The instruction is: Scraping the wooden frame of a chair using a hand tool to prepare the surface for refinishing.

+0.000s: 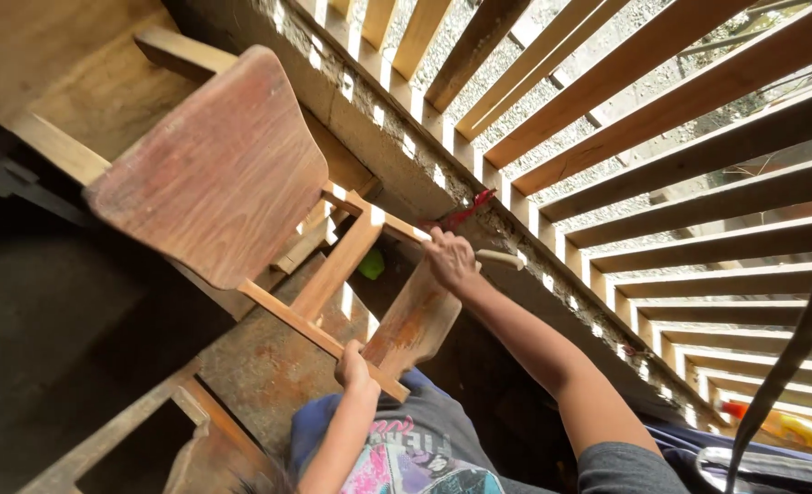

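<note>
A small wooden chair (214, 174) with a reddish-brown seat board lies tipped over a rough work surface. My right hand (451, 261) reaches from the lower right and is closed around a pale wooden handle (500, 259), right at the chair's light cross rail (369, 209). A red item (466, 212) shows just past my fingers. A second reddish board (415, 320) of the chair sits below my hand. Another person's hand (354, 370) grips the chair's lower rail (319, 334); that person wears a printed shirt (406, 453). My left hand is out of sight.
A concrete ledge (397, 137) with slanted wooden slats (662, 119) runs along the right, gravel ground behind it. Timber framing (131, 430) lies at the lower left. A small green object (371, 265) sits under the chair. An orange-yellow object (790, 428) lies at the far right.
</note>
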